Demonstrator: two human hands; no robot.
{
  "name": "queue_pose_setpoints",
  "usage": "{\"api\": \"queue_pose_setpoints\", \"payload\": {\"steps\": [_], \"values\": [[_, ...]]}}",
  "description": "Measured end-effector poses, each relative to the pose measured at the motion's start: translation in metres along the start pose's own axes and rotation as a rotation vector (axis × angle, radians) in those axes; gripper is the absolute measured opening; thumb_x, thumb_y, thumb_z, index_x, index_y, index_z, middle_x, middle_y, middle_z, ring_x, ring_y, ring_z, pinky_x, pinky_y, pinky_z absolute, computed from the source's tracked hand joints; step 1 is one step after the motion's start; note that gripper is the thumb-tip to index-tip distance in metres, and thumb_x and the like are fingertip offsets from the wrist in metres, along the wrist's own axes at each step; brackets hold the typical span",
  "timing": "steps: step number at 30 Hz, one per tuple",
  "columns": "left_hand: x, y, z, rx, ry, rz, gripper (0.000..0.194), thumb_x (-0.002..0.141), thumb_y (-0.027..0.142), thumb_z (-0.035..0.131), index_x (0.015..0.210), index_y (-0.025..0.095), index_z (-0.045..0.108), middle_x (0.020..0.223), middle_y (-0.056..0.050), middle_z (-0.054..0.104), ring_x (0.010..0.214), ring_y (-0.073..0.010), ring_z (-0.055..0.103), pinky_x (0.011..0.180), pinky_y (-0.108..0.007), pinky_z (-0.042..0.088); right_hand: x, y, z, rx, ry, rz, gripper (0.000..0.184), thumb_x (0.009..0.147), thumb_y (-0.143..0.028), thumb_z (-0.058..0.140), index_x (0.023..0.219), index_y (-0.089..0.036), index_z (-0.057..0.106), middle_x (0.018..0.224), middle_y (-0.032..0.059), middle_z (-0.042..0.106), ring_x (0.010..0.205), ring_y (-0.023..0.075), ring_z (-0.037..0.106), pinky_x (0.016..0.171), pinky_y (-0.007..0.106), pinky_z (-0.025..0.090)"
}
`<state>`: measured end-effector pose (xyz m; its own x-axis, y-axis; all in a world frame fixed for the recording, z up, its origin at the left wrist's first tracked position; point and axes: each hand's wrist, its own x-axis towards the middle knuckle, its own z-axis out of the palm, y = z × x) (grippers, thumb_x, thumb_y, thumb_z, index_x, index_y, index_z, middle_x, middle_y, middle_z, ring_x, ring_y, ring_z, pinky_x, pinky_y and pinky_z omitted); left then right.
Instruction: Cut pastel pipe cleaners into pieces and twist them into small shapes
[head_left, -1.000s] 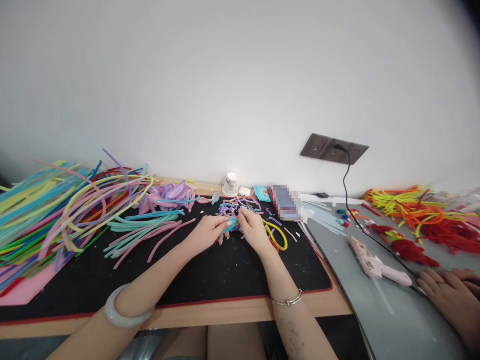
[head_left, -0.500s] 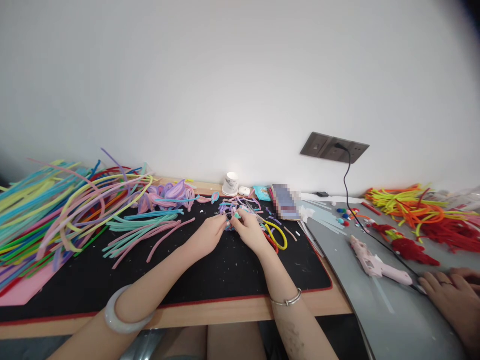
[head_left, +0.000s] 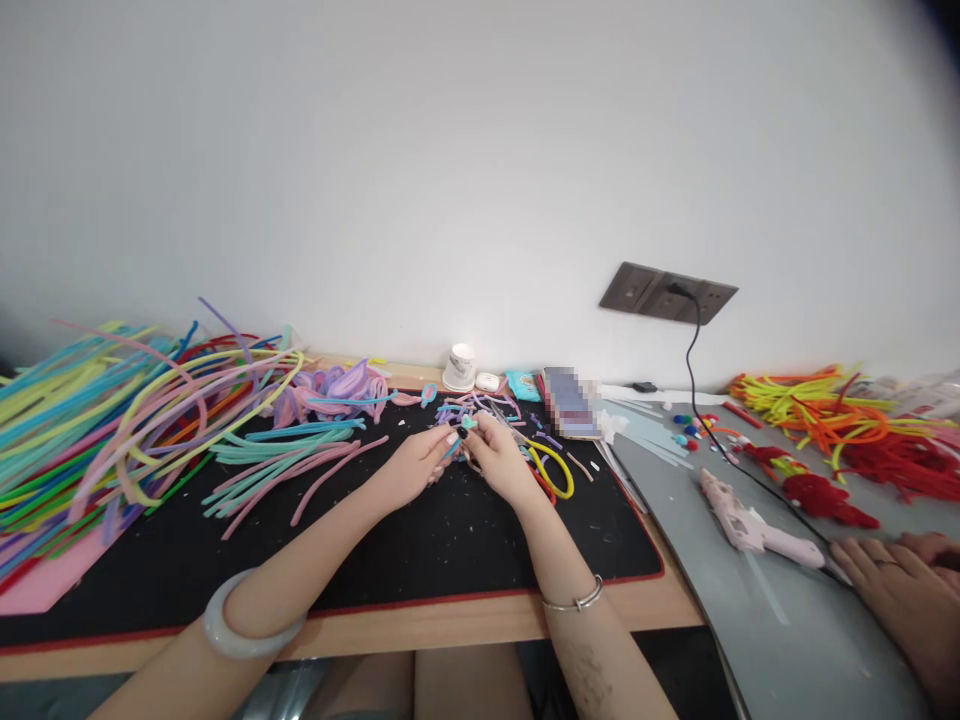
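Above the black mat point(head_left: 420, 565), my left hand point(head_left: 417, 465) and my right hand point(head_left: 496, 460) meet, fingertips pinched together. Between them is a short blue-green pipe cleaner point(head_left: 469, 423), bent at its upper end; the fingers cover part of it. Just behind lie loose purple and pink pipe cleaner pieces point(head_left: 480, 403). Beside my right hand rest scissors with yellow handle loops point(head_left: 559, 470). Left of my left hand, teal and pink pipe cleaners point(head_left: 289, 455) are spread on the mat.
A large heap of coloured pipe cleaners point(head_left: 97, 430) fills the left side. A paper cup point(head_left: 459, 368) and a phone point(head_left: 571, 402) stand toward the wall. On the grey table at right are a pink glue gun point(head_left: 757, 530), its cord, red pipe cleaner work point(head_left: 825, 498) and another person's hand point(head_left: 892, 580).
My left hand has drawn slightly left and down, away from my right fingertips. More of the blue-green pipe cleaner now shows between them. The other person's hand has shifted a little left.
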<state>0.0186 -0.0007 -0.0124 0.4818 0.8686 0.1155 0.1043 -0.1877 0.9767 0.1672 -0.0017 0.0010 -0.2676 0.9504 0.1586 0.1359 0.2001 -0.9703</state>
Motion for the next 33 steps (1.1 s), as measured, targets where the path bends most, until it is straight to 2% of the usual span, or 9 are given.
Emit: {"api": "queue_pose_setpoints", "payload": {"steps": [3, 7, 11, 15, 19, 21, 24, 28, 33], "values": [[0.002, -0.002, 0.001, -0.216, -0.015, -0.055, 0.032, 0.083, 0.047, 0.038, 0.071, 0.017, 0.038, 0.054, 0.008, 0.027, 0.042, -0.0049, 0.025, 0.043, -0.019, 0.025, -0.001, -0.004, 0.001, 0.042, -0.017, -0.017, 0.013, 0.079, -0.029, 0.045, 0.069, -0.021, 0.041, 0.059, -0.0039, 0.035, 0.051, 0.01, 0.032, 0.048, 0.021, 0.027], [-0.003, 0.007, 0.001, -0.497, -0.112, -0.147, 0.027, 0.084, 0.043, 0.041, 0.074, 0.018, 0.038, 0.053, 0.009, 0.021, 0.041, -0.0035, 0.017, 0.044, -0.018, 0.022, -0.003, -0.01, 0.0, 0.046, -0.014, -0.068, 0.018, 0.08, -0.029, 0.045, 0.066, -0.02, 0.038, 0.06, -0.0037, 0.033, 0.052, 0.0098, 0.031, 0.05, 0.021, 0.027], [-0.007, 0.014, 0.002, -0.604, -0.207, -0.196, 0.025, 0.084, 0.04, 0.041, 0.074, 0.019, 0.037, 0.053, 0.009, 0.018, 0.042, -0.0041, 0.012, 0.042, -0.017, 0.018, -0.003, -0.013, -0.002, -0.019, -0.005, -0.139, 0.017, 0.079, -0.028, 0.047, 0.066, -0.019, 0.041, 0.062, -0.0029, 0.036, 0.055, 0.01, 0.033, 0.052, 0.022, 0.028], [-0.003, 0.009, 0.002, -0.355, -0.043, -0.098, 0.028, 0.085, 0.043, 0.036, 0.073, 0.018, 0.038, 0.054, 0.008, 0.021, 0.042, -0.0052, 0.018, 0.044, -0.019, 0.022, -0.001, -0.009, -0.005, -0.151, 0.096, -0.125, 0.02, 0.078, -0.031, 0.048, 0.064, -0.019, 0.041, 0.057, -0.0035, 0.039, 0.052, 0.0101, 0.035, 0.051, 0.022, 0.029], [-0.002, 0.008, -0.001, 0.255, 0.193, 0.092, 0.03, 0.087, 0.037, 0.031, 0.066, 0.017, 0.038, 0.056, 0.004, 0.032, 0.05, -0.0089, 0.031, 0.049, -0.022, 0.025, -0.002, -0.009, 0.0, -0.36, 0.183, -0.171, 0.019, 0.082, -0.026, 0.04, 0.065, -0.019, 0.044, 0.057, -0.0024, 0.045, 0.053, 0.011, 0.04, 0.054, 0.023, 0.031], [-0.003, 0.009, -0.002, 0.509, 0.248, 0.171, 0.028, 0.088, 0.03, 0.03, 0.064, 0.017, 0.037, 0.057, 0.003, 0.038, 0.054, -0.0105, 0.035, 0.053, -0.023, 0.026, -0.004, -0.01, 0.006, -0.496, 0.195, -0.232, 0.02, 0.082, -0.022, 0.039, 0.065, -0.018, 0.047, 0.059, -0.0009, 0.049, 0.057, 0.012, 0.044, 0.057, 0.023, 0.032], [-0.004, 0.009, -0.003, 0.727, 0.275, 0.188, 0.022, 0.086, 0.021, 0.03, 0.066, 0.018, 0.037, 0.06, 0.002, 0.042, 0.054, -0.0118, 0.039, 0.054, -0.024, 0.026, -0.006, -0.01, 0.016, -0.621, 0.236, -0.292, 0.021, 0.083, -0.018, 0.036, 0.067, -0.018, 0.049, 0.062, 0.0014, 0.052, 0.06, 0.0135, 0.047, 0.058, 0.024, 0.032], [-0.004, 0.007, -0.002, 0.832, 0.279, 0.189, 0.018, 0.084, 0.016, 0.031, 0.068, 0.019, 0.039, 0.062, 0.0, 0.045, 0.057, -0.0135, 0.044, 0.054, -0.024, 0.027, -0.006, -0.007, 0.021, -0.636, 0.272, -0.289, 0.017, 0.083, -0.018, 0.036, 0.071, -0.018, 0.047, 0.064, 0.0015, 0.05, 0.06, 0.0141, 0.046, 0.059, 0.025, 0.031], [-0.004, 0.012, -0.001, 0.656, 0.207, 0.199, 0.025, 0.086, 0.022, 0.031, 0.061, 0.018, 0.036, 0.056, 0.002, 0.042, 0.051, -0.0109, 0.039, 0.052, -0.023, 0.026, -0.004, -0.005, 0.018, -0.519, 0.258, -0.247, 0.019, 0.083, -0.019, 0.034, 0.064, -0.019, 0.036, 0.06, -0.0024, 0.039, 0.058, 0.0122, 0.038, 0.055, 0.023, 0.028]]}}
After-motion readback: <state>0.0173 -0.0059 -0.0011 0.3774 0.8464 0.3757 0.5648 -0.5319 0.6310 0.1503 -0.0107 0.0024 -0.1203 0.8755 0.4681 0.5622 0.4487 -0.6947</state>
